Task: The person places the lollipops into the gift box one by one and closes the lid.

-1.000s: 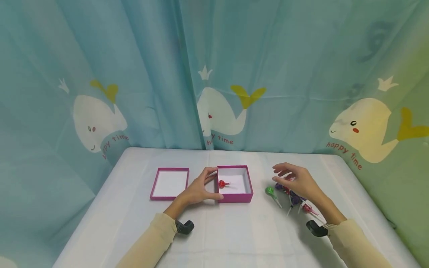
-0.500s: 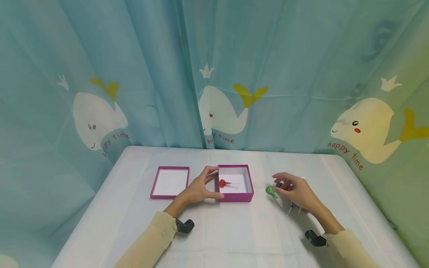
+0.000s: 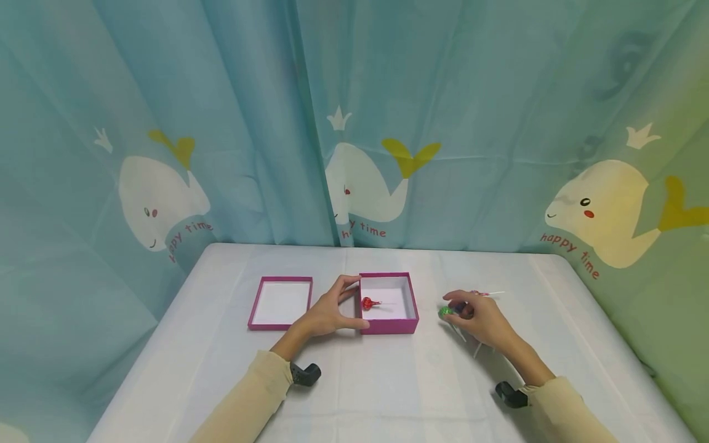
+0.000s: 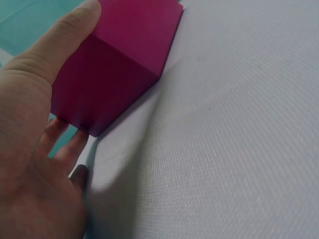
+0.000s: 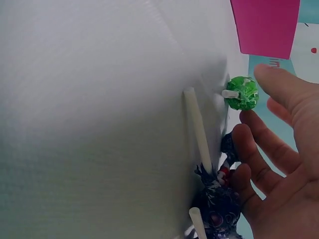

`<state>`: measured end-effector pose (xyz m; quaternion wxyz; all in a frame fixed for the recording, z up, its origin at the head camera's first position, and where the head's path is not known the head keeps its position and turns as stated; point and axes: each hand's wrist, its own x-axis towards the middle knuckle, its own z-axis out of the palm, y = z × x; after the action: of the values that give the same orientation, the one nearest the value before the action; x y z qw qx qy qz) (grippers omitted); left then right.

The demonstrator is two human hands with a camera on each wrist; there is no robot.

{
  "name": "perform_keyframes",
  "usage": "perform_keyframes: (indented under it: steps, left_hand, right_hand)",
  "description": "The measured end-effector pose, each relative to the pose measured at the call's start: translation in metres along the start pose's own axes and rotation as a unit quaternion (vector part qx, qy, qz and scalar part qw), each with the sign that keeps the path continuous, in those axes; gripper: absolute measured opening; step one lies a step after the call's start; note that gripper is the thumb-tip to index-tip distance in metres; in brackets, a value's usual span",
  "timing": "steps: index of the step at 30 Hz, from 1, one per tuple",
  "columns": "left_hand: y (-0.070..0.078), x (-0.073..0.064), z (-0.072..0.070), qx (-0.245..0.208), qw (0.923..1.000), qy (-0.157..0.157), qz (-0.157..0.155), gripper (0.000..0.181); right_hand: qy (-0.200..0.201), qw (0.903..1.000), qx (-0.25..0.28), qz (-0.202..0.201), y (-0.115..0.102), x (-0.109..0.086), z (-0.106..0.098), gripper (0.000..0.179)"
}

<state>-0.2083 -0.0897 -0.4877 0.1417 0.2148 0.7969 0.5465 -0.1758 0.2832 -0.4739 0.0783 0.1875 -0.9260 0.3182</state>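
My left hand (image 3: 327,314) grips the left side of an open magenta box (image 3: 389,327), thumb at its front corner and fingers at the back. In the left wrist view the thumb lies along the box's magenta wall (image 4: 134,35). A red-wrapped lollipop (image 3: 368,303) lies inside on the white bottom. To the right, my right hand (image 3: 479,317) reaches low over the table at a green-wrapped lollipop (image 3: 445,312). In the right wrist view its thumb and index finger stand on either side of the green head (image 5: 242,94), spread apart. Dark-wrapped lollipops (image 5: 217,209) lie beneath the other fingers.
The shallow magenta lid (image 3: 280,327) lies inside up, left of the box. Behind the right hand lies a pink-wrapped lollipop (image 3: 482,293) with a white stick. A white cloth covers the table (image 3: 376,387); a blue whale-print curtain (image 3: 266,154) hangs at its back edge.
My right hand has come down and left from above the lollipop pile to the green lollipop, its thumb and index finger now around the head. My left hand and the box have stayed put.
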Motion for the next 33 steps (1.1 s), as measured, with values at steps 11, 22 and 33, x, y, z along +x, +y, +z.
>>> perform_keyframes:
  steps: [11,22,33]
  left_hand:
    - [0.0027,0.0001,-0.0009,0.002,1.0000,-0.002,0.007,0.100]
    - [0.0088,-0.0033,-0.0006,-0.004,0.9999,-0.002,0.016,0.096]
    - [0.0022,-0.0030,-0.0001,-0.004,0.9998,-0.002,0.018,0.094]
  right_hand:
    - [0.000,0.9997,-0.026,0.000,-0.0019,-0.0010,-0.0006,0.030]
    - [-0.002,0.9994,-0.035,-0.005,-0.0021,-0.0019,0.0000,0.025]
    - [0.006,0.9999,0.011,0.003,-0.0103,-0.0016,-0.0074,0.025]
